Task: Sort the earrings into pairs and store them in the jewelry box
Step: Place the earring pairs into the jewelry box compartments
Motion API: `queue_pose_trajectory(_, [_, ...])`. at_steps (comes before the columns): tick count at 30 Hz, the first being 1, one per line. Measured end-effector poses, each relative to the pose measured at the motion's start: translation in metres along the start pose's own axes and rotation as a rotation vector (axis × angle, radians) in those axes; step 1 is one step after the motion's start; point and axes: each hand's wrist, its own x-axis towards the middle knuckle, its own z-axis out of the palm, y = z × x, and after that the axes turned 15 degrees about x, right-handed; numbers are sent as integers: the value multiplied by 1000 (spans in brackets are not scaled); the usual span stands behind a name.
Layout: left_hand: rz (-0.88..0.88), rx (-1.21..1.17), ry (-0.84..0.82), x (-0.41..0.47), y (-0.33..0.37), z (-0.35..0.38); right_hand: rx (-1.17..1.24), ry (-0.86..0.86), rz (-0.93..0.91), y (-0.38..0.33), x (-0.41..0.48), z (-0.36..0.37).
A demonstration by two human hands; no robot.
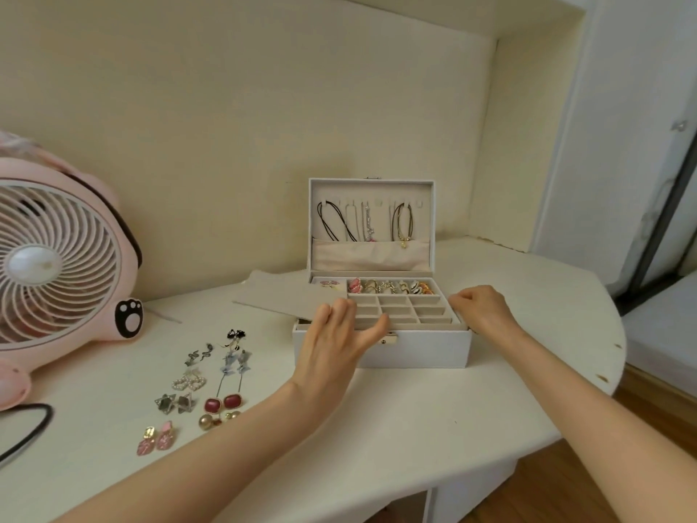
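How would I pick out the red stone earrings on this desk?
Between the pink fan and the open jewelry box on the white desk, earrings lie in two columns. In the column nearer the box, second pair from the desk's front edge, sit the red stone earrings: the only dark red, squarish, gold-rimmed ones.
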Motion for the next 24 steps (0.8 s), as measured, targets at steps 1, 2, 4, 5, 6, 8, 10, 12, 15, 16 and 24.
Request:
queue_pose_trajectory(1, [-9,-17,-1,1,0,0,0,7,2,0,-1,0])
queue_pose_trajectory(2, [-17,-36,-2,1,0,0,-8,14,-12,1,-2,-1])
queue_pose_trajectory(4, [-32,-71,14,0,-3,0,-112,63,-73,0,-9,-1])
queue_pose_trajectory(5, [-41,-89,24,-2,-5,0,-183,112,-133,0,-14,0])
queue_pose_trajectory(6, [-52,-105,25,-4,-8,-2,-227,163,-213,-1,-19,2])
queue_pose_trajectory(8, [-91,-155,22,-12,-19,-8,-196,243,-400,-7,-33,9])
queue_pose_trajectory(10, [-134,-211,22,-22,-33,-15,-114,209,-608,-14,-48,20])
queue_pose_trajectory(12, [-135,-227,-6,-34,-47,-20,-105,38,-783,-19,-62,36])
queue_pose_trajectory(15, [-148,-224,-102,-48,-63,-21,-169,-122,-888,-17,-73,63])
queue_pose_trajectory(16, [-194,-217,-141,-50,-69,-21,-190,-110,-897,-18,-74,70])
queue_pose_trajectory(24, [-341,-217,-740,-68,-143,6,-194,17,-916,-22,-76,76])
